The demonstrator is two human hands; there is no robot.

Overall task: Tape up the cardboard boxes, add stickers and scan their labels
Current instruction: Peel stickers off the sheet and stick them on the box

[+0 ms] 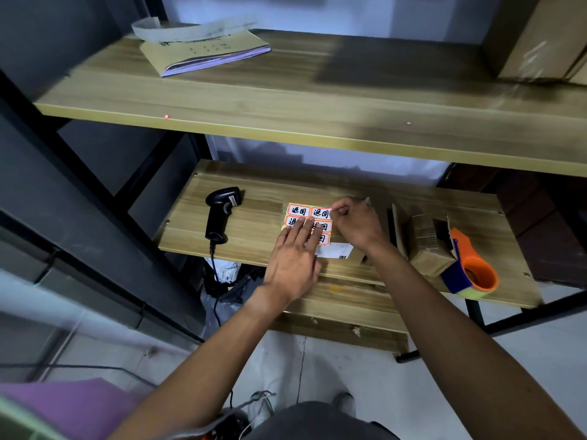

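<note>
A sheet of red-bordered stickers (305, 213) lies on top of a cardboard box (359, 256) with a white label (337, 250) on the lower wooden shelf. My left hand (293, 255) presses flat on the sheet with straight fingers. My right hand (357, 222) pinches the corner of the sheet's top right sticker. A black barcode scanner (219, 214) lies to the left on the same shelf. An orange and blue tape dispenser (470, 269) sits at the right, against a small cardboard box (428, 246).
The upper wooden shelf (317, 100) carries a stack of papers (203, 49) at the left and a large cardboard box (540, 36) at the right. The scanner's cable (216, 281) hangs off the lower shelf's front edge. Flat cardboard (394, 227) stands between the boxes.
</note>
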